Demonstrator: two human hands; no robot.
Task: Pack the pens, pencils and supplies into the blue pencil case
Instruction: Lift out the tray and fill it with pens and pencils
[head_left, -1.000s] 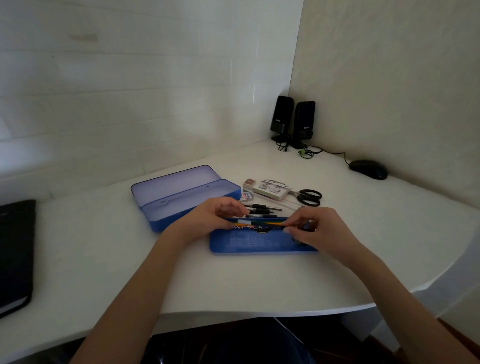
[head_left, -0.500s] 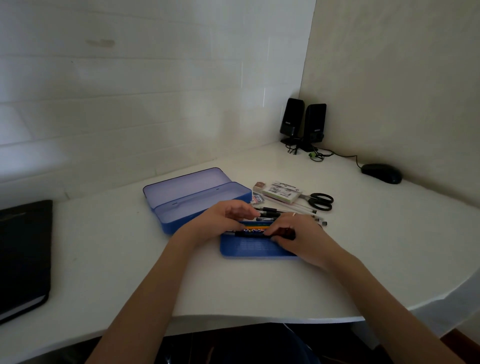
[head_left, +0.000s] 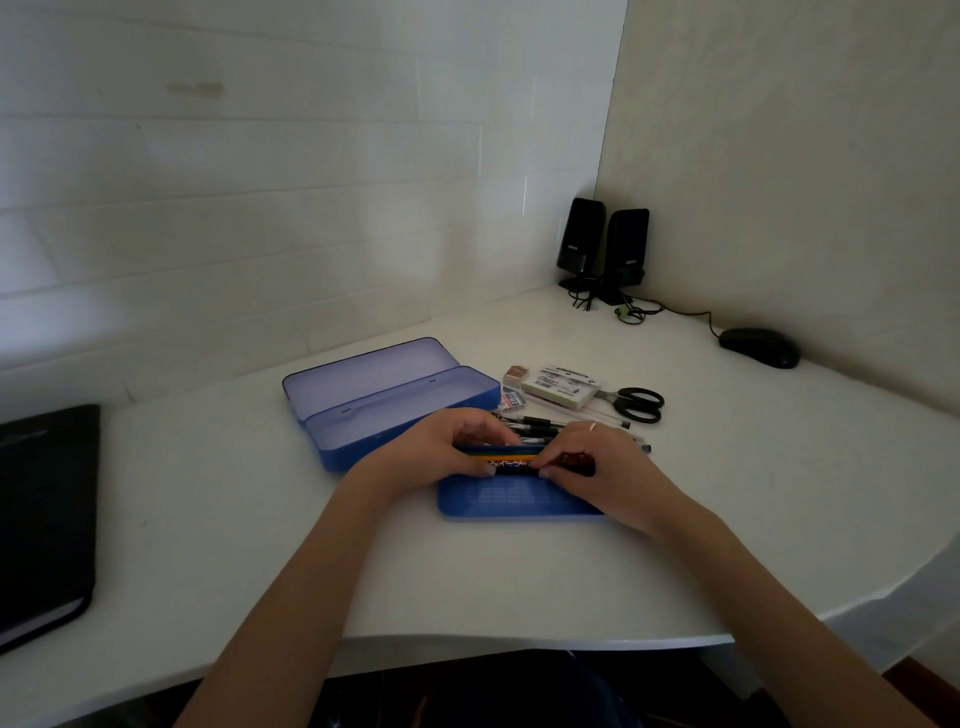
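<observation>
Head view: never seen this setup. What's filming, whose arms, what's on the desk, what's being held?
No machine here: a person wears a wide-angle camera on the head, looking forward and down, so the two bare arms are their own. There is only this one view.

On the white desk lies an open blue pencil case, its inside bare. Nearer the person is a flat blue tray. Behind it lie loose pens, small boxes of supplies and black scissors. Further off: two speakers, a mouse, and a black folder at the left edge.

The left hand and right hand together pinch a bundle of pencils over the tray's far edge, one at each end.
</observation>
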